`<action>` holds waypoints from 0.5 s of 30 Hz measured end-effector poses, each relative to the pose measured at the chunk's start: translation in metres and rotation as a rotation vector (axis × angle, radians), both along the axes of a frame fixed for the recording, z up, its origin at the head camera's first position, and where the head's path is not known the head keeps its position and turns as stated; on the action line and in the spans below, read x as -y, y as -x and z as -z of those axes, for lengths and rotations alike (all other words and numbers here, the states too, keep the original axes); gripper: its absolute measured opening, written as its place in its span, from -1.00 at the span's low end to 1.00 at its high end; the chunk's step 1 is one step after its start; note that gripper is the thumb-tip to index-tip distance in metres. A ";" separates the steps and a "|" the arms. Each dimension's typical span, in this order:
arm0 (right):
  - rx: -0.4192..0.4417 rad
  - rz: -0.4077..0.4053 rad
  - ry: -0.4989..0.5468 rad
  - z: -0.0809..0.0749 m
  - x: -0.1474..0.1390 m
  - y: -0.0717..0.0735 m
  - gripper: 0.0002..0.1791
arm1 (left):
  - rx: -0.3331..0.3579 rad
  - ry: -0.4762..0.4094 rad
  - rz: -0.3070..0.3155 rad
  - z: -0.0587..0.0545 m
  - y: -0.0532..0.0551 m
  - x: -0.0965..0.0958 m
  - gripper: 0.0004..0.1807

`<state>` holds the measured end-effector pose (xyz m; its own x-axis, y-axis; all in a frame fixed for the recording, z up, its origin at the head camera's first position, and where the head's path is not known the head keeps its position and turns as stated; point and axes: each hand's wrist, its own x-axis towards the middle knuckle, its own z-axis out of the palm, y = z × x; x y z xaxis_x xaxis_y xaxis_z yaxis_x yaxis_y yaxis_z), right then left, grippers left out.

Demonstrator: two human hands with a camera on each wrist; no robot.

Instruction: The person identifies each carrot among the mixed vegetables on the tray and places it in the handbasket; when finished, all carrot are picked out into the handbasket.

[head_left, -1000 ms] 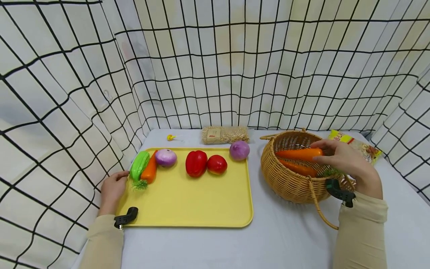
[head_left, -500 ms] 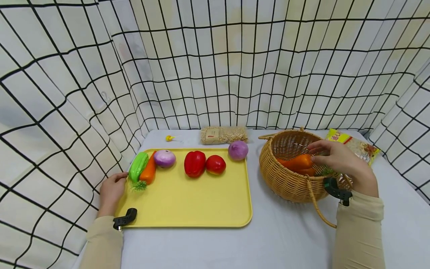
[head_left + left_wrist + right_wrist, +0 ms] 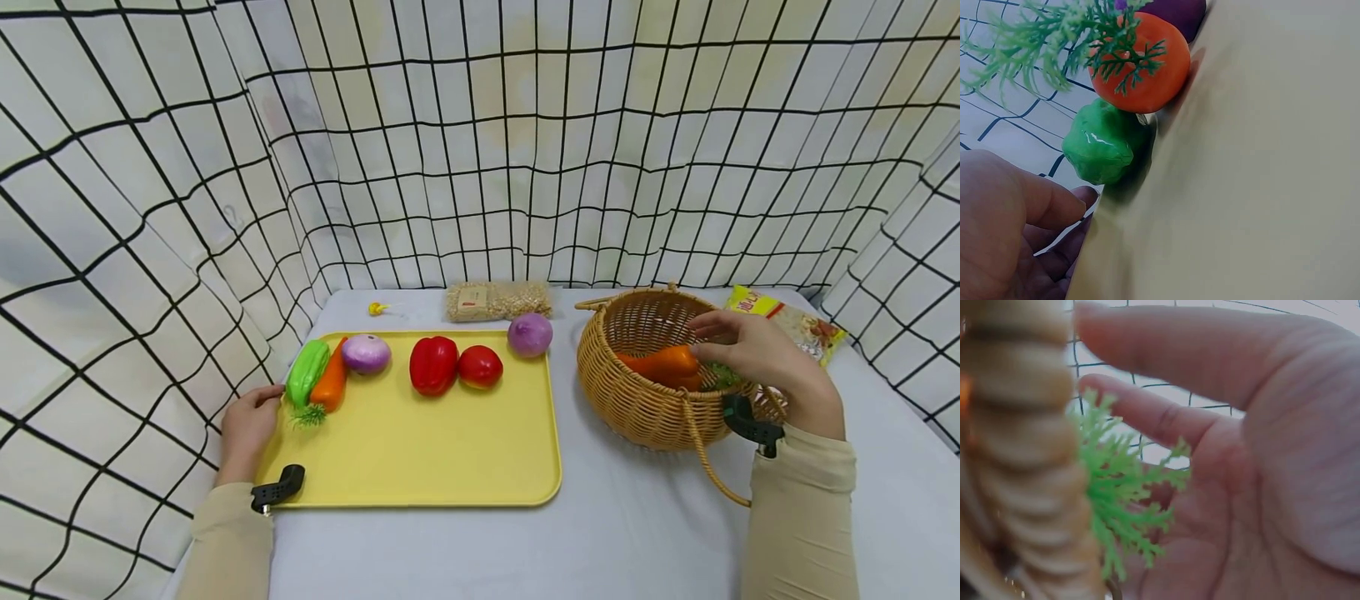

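My right hand (image 3: 750,346) is held over the right side of the wicker basket (image 3: 637,417), fingers loosely bent. In the right wrist view, a wide gap separates its thumb from its fingers. Orange carrots (image 3: 663,367) lie in the basket just left of the fingertips; a green leafy carrot top (image 3: 1125,487) shows between the basket rim and my palm. My left hand (image 3: 247,425) rests at the left edge of the yellow tray (image 3: 450,458), fingertips right at the rim beside a green ridged vegetable (image 3: 1097,144). Next to that lies another carrot (image 3: 330,379).
On the tray sit a purple onion (image 3: 366,354), a red bell pepper (image 3: 433,365) and a tomato (image 3: 480,367); another onion (image 3: 529,335) is at its back right corner. Behind lie a grain bag (image 3: 498,302), a small yellow item (image 3: 377,308) and a yellow packet (image 3: 795,321).
The carrot my right hand held over the basket has dropped onto the other one inside, and the fingers have let it go. My left hand stays at the tray's edge.
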<state>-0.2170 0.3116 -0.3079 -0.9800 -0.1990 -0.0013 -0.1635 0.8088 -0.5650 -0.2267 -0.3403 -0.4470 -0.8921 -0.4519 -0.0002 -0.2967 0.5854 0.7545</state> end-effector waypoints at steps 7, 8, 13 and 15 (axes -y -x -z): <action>-0.039 0.046 -0.036 -0.008 0.006 -0.007 -0.36 | 0.013 -0.001 0.010 0.000 0.002 0.000 -0.53; -0.052 0.049 -0.035 -0.010 0.007 -0.009 -0.37 | 0.015 0.000 0.013 -0.001 0.003 0.000 -0.53; -0.140 0.086 -0.001 -0.022 0.018 -0.020 -0.43 | 0.019 -0.004 0.013 -0.002 0.002 0.000 -0.53; -0.169 0.106 0.035 -0.027 0.025 -0.024 -0.45 | 0.018 0.002 0.012 -0.002 0.001 0.001 -0.53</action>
<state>-0.1928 0.2862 -0.2808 -0.9811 -0.0918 0.1700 -0.1734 0.8067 -0.5649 -0.2274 -0.3409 -0.4450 -0.8975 -0.4408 -0.0151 -0.3028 0.5908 0.7479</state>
